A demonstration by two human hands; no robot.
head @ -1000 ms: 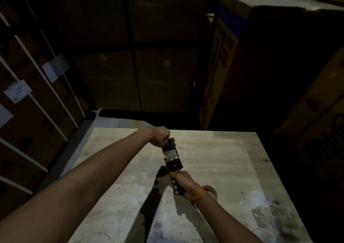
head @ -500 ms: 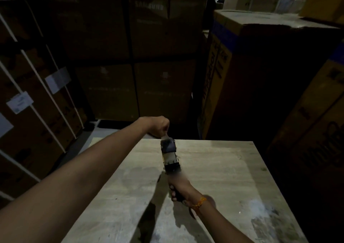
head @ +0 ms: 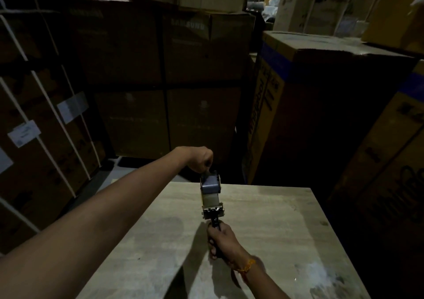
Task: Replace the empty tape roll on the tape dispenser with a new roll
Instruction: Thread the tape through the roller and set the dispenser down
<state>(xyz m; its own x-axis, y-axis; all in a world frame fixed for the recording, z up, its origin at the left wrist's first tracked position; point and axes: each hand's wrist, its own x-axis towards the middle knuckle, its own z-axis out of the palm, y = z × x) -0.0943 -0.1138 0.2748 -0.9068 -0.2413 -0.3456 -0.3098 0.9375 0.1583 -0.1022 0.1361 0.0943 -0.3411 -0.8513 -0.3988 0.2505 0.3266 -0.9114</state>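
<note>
A hand-held tape dispenser (head: 211, 197) is held upright above a pale wooden table (head: 275, 234). My right hand (head: 221, 241) is closed around its black handle from below. My left hand (head: 201, 158) is closed at the dispenser's far top end, pinching something small there that I cannot make out, maybe the tape's end. A tape roll (head: 210, 185) with a bluish-grey face sits in the dispenser's frame. The metal plate and cutter show just above the handle.
Tall stacks of cardboard boxes (head: 165, 74) stand close behind the table and on both sides, one yellow with blue bands (head: 273, 106) at the right. White-strapped cartons (head: 41, 120) line the left. The room is dim.
Both hands and the dispenser have risen and moved away from me; my left hand stays closed at the dispenser's top end. The view has tilted up, showing more of the boxes.
</note>
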